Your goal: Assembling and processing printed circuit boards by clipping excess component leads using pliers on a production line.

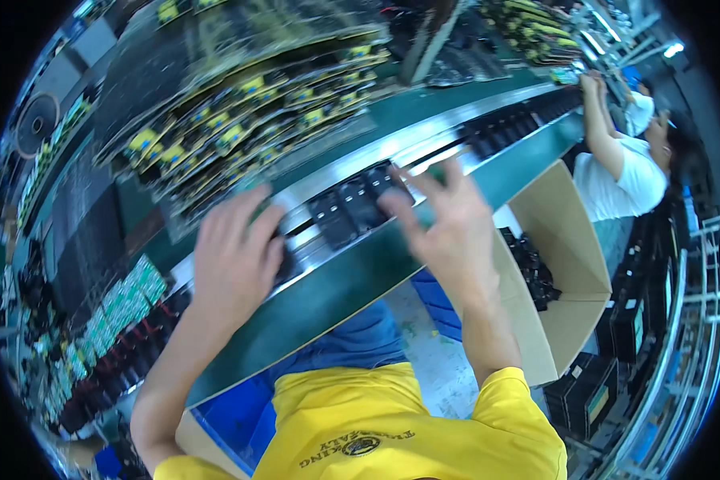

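Observation:
A short row of black rectangular plastic parts [352,210] lies side by side on a shiny metal rail [312,258] that runs along the bench. At the row's right end is my right hand [452,228], its fingers spread, with the thumb and forefinger by the last part; blur hides whether they touch it. My left hand [236,256] hovers at the left over the rail, with fingers apart and slightly bent. Another dark part [284,260] shows partly behind its thumb, and I see no firm grip on it.
Stacked boards with yellow pieces [240,120] stand behind the rail. Green circuit boards [124,308] line the left. More black parts [520,124] sit farther up the rail. An open cardboard box [572,296] holds black pieces at right, near a co-worker in white [624,180].

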A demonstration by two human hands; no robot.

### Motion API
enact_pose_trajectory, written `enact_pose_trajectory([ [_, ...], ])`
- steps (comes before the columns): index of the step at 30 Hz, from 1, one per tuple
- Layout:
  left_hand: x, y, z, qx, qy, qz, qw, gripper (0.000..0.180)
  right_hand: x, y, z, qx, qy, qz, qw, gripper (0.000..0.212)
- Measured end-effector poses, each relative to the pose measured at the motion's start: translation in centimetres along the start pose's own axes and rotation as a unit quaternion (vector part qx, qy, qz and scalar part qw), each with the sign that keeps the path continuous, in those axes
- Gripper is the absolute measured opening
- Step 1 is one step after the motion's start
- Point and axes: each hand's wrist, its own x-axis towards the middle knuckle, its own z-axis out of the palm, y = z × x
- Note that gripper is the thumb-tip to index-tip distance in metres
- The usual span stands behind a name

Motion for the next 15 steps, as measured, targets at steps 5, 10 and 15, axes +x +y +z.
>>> enact_pose_trajectory([
  [5,-4.2,-2.5,-6.2,0.015,-0.095,-0.019,0.995,0.029,5.7,15.1,-3.1,-0.225,0.055,0.194,0.953,0.032],
  [10,-7.3,-3.3,-9.5,0.110,-0.173,-0.030,0.978,0.037,8.3,19.5,-1.2,-0.225,0.007,0.268,0.937,0.041],
  [15,-7.1,-2.9,-8.4,0.115,-0.162,-0.035,0.979,0.050,8.8,23.8,-2.8,-0.222,-0.081,0.310,0.921,0.050],
])
